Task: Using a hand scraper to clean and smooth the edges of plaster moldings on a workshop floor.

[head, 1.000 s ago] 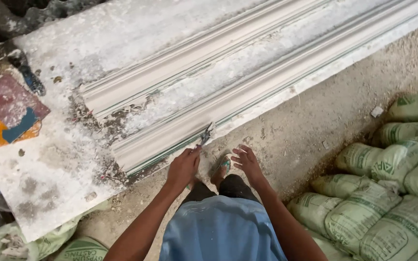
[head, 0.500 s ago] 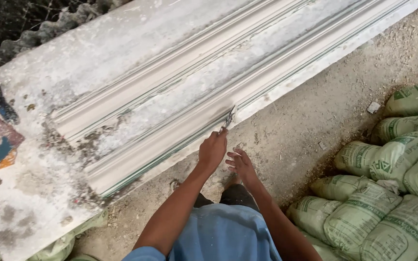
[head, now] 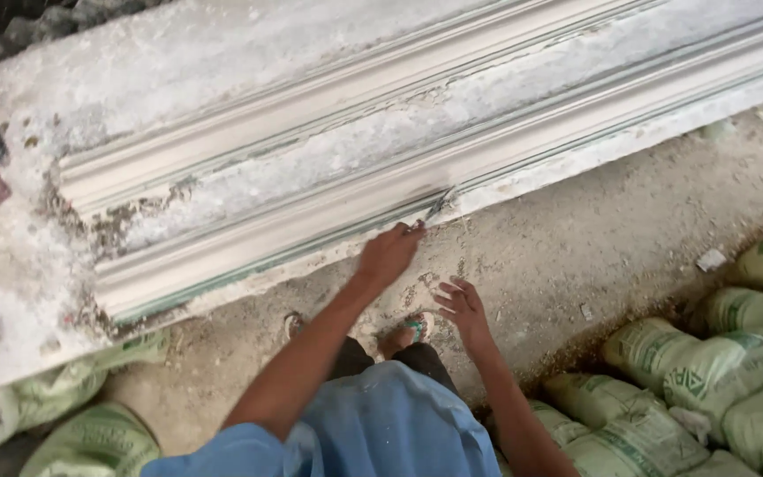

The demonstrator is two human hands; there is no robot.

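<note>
Head view: left hand (head: 388, 254) presses scraper (head: 439, 206) against moulding (head: 311, 212).

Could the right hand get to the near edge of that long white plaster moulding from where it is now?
Probably yes: the right hand hangs empty and open just below the plaster moulding, with only bare floor between; the left hand works a small blade alongside.

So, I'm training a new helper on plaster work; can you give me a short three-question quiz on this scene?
1. True or false: the left hand holds a thin metal scraper blade against the long white plaster moulding.
2. What is the right hand holding?
3. Where do the stacked green woven sacks lie: A) on the moulding, B) on the ground at the person's right?

Key: 1 true; 2 nothing, its fingers are spread open in the air; 3 B.
</note>
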